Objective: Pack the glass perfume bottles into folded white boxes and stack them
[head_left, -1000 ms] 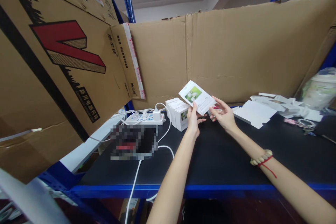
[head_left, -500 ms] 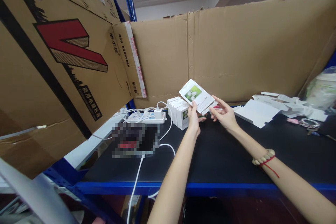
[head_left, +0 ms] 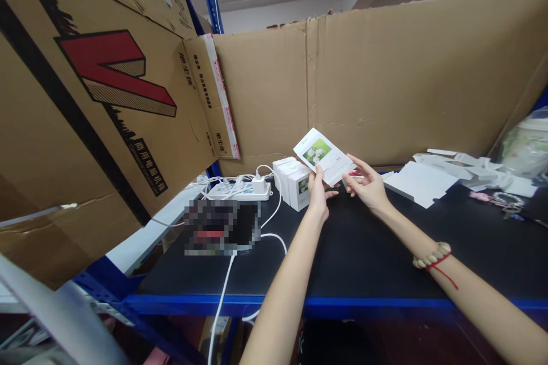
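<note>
A small white carton (head_left: 323,154) with a green picture of white flowers is held tilted above the black tabletop. My left hand (head_left: 318,197) grips it from below, thumb on the printed face and fingers behind. At its lower right end, my right hand (head_left: 369,185) is closed with the fingertips against the edge; the far fingers are partly hidden behind the carton. Just left of my left hand, several matching white boxes (head_left: 286,174) stand together on the table, one showing the same flower picture.
A white power strip (head_left: 244,189) with plugs and cables lies left of the boxes, near a pixelated dark device (head_left: 222,228). Flat white cartons (head_left: 422,182), keys (head_left: 507,202) and a bagged cup (head_left: 528,145) sit at right. Cardboard walls (head_left: 265,97) enclose the back and left.
The flap that stuck out at the carton's lower right end is now folded in against it. Both hands have shifted very slightly right.
</note>
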Motion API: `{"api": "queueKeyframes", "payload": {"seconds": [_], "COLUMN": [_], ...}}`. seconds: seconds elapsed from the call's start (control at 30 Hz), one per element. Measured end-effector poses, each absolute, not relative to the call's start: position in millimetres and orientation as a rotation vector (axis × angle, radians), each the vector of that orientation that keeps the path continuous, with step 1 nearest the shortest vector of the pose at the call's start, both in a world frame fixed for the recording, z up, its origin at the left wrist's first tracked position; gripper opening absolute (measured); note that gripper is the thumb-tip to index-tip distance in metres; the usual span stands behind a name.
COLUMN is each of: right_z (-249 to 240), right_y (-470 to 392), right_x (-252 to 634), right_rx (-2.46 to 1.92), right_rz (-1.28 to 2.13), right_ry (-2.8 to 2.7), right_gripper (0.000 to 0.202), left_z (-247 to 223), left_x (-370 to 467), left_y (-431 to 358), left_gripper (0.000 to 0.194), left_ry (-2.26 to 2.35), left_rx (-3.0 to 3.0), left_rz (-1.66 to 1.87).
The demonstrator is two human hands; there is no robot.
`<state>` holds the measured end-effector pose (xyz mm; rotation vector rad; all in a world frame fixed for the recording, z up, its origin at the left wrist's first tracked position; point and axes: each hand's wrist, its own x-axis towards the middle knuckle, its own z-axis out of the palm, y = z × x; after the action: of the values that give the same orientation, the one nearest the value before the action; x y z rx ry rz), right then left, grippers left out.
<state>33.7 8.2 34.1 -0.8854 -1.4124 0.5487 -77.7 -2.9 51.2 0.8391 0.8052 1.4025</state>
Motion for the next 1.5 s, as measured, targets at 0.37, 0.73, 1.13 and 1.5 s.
{"api": "queueKeyframes", "payload": {"seconds": [0.37, 0.73, 1.13, 1.5], "right_z": [36.6, 33.5, 35.7, 36.3], "right_y": [5.9, 8.9, 8.0, 11.0], "right_x": [33.0, 35.2, 35.7, 41.7], "right_rx": [-0.899, -0.899, -0.861, -0.828], "right_rz": [0.587, 0.532, 0.558, 0.745], "right_ry": [-1.395, -1.392, -1.398, -1.354], "right_gripper": [0.069, 0.062, 0.062, 0.058], "left_z": [51.3, 50.0, 47.4, 49.6], "left_x": [-78.4, -76.1, -72.2, -71.5], "left_y": [-2.1, -2.0, -3.0, 0.4], "left_gripper": [0.036, 0.032, 0.03, 0.017], "left_ry": [0.81, 0.836, 0.782, 0.574], "left_rx": [0.801, 0.869, 0.868, 0.605], "left_rz": [1.418, 1.416, 1.437, 1.354]}}
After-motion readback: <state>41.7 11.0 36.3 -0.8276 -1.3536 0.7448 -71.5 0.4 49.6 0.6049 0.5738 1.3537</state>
